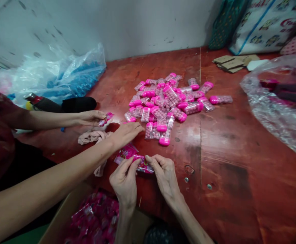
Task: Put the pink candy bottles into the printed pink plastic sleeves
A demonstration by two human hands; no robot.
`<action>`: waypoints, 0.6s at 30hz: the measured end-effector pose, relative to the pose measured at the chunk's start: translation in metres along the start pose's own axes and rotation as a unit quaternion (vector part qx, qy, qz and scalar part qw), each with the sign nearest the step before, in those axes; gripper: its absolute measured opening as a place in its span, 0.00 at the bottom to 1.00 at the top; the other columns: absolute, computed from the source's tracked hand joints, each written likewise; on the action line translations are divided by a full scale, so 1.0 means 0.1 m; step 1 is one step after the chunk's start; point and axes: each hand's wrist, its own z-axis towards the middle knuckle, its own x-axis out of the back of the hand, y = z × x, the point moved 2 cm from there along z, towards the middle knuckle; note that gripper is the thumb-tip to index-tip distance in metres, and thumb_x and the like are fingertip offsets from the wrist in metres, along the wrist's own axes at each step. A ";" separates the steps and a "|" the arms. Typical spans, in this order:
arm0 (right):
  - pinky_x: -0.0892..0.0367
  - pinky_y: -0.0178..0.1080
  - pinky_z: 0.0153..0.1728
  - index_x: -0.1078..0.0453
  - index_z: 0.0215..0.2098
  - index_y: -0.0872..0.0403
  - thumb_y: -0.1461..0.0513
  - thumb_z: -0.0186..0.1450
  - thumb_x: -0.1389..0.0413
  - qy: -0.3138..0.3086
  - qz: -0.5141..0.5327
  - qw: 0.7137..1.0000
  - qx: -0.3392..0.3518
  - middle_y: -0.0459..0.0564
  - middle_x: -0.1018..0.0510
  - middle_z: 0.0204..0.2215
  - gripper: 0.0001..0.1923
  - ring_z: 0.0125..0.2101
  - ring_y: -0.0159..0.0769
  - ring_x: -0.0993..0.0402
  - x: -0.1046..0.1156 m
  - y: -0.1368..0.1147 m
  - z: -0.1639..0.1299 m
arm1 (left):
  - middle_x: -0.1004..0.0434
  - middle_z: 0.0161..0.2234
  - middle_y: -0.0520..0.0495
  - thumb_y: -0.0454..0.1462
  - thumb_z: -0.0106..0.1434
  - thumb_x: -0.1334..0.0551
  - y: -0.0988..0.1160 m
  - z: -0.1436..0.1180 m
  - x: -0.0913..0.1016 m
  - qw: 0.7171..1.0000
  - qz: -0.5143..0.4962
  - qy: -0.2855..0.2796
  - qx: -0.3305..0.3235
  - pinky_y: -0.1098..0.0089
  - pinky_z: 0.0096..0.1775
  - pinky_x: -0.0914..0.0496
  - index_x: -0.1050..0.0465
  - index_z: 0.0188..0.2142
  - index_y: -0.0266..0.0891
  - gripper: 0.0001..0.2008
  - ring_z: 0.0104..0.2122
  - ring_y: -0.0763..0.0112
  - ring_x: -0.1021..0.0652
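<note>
A pink printed plastic wrapper [145,166] is stretched between my two hands, just over the near edge of the table. My left hand [124,178] pinches its left end between thumb and finger. At the right end, my right hand [164,171] grips it the same way. Whether anything is inside the wrapper is hard to make out. Another pink wrapper [127,151] lies flat just behind and left of my hands. Beyond them is a heap of small clear containers [172,96] with bright pink caps, filled with pinkish balls.
A co-worker's hand [130,132] reaches towards the heap, while the other hand [94,118] holds a pink wrapper. Below stands a box of pink packets [99,213]. Plastic bags lie left [74,78] and right [264,115]. A crumpled cloth [92,136] and flattened cardboard [233,62] rest on the table.
</note>
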 end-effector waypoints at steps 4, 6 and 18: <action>0.49 0.32 0.23 0.34 0.17 0.56 0.58 0.62 0.47 0.012 -0.003 1.000 0.005 0.41 0.37 0.16 0.18 0.21 0.28 0.43 -0.01 0.02 0.00 | 0.24 0.23 0.55 0.32 0.46 0.31 0.01 -0.08 -0.02 0.995 -0.030 0.084 0.037 0.76 0.21 0.33 0.23 0.32 0.41 0.11 0.21 0.74 0.27; 0.48 0.32 0.23 0.33 0.17 0.57 0.58 0.62 0.47 0.017 0.004 1.000 0.005 0.41 0.37 0.16 0.18 0.21 0.28 0.43 -0.02 0.02 -0.01 | 0.26 0.19 0.57 0.32 0.45 0.30 0.00 -0.08 -0.02 0.994 -0.055 0.078 0.057 0.78 0.17 0.36 0.25 0.29 0.40 0.10 0.16 0.77 0.30; 0.37 0.31 0.24 0.29 0.25 0.57 0.58 0.51 0.38 0.021 0.151 0.986 -0.075 0.43 0.28 0.20 0.09 0.21 0.29 0.34 -0.03 0.07 0.06 | 0.24 0.28 0.53 0.33 0.52 0.34 -0.07 0.01 0.03 0.997 -0.062 -0.037 0.014 0.69 0.37 0.31 0.24 0.23 0.43 0.03 0.32 0.66 0.26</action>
